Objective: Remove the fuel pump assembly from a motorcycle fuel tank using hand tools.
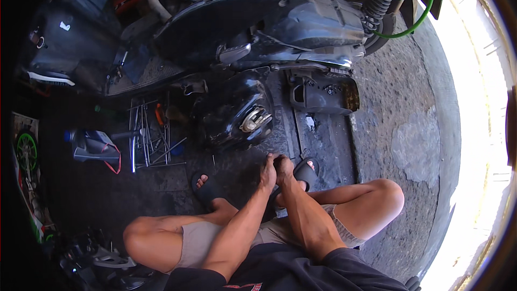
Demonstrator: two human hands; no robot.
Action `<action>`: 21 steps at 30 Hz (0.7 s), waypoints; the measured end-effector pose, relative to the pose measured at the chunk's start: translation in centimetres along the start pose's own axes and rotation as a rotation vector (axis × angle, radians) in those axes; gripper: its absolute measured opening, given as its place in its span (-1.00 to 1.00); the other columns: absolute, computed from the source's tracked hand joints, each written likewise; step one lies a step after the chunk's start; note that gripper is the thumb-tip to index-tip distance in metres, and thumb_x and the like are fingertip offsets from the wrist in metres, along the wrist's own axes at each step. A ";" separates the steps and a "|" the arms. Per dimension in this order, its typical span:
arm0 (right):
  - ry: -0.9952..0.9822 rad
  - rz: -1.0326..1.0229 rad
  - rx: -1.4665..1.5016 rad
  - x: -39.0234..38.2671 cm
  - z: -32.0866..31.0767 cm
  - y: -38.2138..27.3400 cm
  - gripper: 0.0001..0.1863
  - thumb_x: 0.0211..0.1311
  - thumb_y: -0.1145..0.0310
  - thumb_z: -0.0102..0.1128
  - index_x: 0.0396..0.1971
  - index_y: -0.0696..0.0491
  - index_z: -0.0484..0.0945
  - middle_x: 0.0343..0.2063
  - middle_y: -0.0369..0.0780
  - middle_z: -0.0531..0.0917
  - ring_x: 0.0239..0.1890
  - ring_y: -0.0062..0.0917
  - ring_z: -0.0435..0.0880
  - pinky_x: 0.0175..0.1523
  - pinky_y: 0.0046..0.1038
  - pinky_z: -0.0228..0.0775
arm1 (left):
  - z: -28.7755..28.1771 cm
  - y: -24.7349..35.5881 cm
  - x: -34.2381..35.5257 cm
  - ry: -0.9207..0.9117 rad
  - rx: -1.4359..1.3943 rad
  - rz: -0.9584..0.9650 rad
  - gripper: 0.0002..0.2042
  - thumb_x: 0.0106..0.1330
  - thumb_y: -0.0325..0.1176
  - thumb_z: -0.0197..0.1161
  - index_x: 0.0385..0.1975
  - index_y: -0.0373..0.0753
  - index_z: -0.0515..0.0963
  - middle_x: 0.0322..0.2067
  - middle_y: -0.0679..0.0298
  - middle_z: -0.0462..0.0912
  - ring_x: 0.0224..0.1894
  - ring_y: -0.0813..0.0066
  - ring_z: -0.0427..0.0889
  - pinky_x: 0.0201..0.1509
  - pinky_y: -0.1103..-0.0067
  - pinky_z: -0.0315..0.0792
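Observation:
My left hand (267, 171) and my right hand (284, 169) are close together in front of me, between my feet. Both are closed, fingers curled inward. Something small and dark may sit between them, but I cannot make it out. Just beyond lies a glossy black rounded shell (231, 94) with a pale metal fitting (256, 120) on its near side. It rests beside a black scooter (258, 24) whose body panel runs across the far side. Neither hand touches the shell or the scooter.
Several wrenches and rods lie in a metal tray (133, 156) at left, with an orange-handled tool (159, 114). Farther left is a grey jug (97, 146) with a red strap. A dark plastic housing (326, 96) holds small bolts. A green hose (417, 24) hangs at far right.

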State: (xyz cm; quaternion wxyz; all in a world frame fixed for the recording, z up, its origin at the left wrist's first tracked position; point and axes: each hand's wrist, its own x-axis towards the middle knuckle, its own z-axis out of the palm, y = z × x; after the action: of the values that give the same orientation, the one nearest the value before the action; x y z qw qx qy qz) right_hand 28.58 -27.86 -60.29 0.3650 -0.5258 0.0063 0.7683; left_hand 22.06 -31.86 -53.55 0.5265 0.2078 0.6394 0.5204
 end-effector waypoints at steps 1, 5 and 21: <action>0.053 -0.019 -0.003 -0.4 0.5 -0.1 -0.73 0.32 0.39 -0.12 -0.44 0.16 0.56 -0.48 -0.13 0.61 -0.41 -0.32 0.58 -0.24 -0.34 0.45 | -0.5 -0.1 -0.1 -0.005 0.005 0.003 -0.50 0.53 -0.07 -0.18 -0.07 -0.39 0.61 -0.06 0.06 0.67 0.06 0.25 0.58 0.21 0.43 0.35; 0.121 -0.021 -0.199 -0.6 1.3 -1.3 -0.73 0.41 0.25 -0.14 -0.37 0.11 0.46 -0.51 -0.16 0.53 -0.51 -0.38 0.54 -0.36 -0.34 0.44 | -2.8 1.6 -0.2 0.365 -0.159 -0.089 -0.73 0.47 -0.31 0.03 -0.13 -0.37 0.59 -0.20 0.17 0.66 -0.09 0.42 0.60 0.03 0.56 0.44; -0.178 -0.455 -0.382 -3.1 9.8 -6.0 -0.76 0.48 0.22 0.01 -0.21 0.08 0.53 -0.69 -0.48 0.33 -0.71 -0.79 0.23 -0.62 -0.62 0.02 | -3.0 9.4 -0.2 0.535 -0.157 0.214 -0.72 0.45 -0.50 0.06 0.09 -0.47 0.44 0.04 0.03 0.56 0.11 0.30 0.54 0.24 0.49 0.37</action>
State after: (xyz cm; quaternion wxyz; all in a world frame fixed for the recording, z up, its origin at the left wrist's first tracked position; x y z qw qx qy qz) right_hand 24.66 -21.36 -51.13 0.4212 -0.5035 -0.2881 0.6972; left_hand 16.82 -29.87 -45.48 0.2960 0.0879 0.6878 0.6570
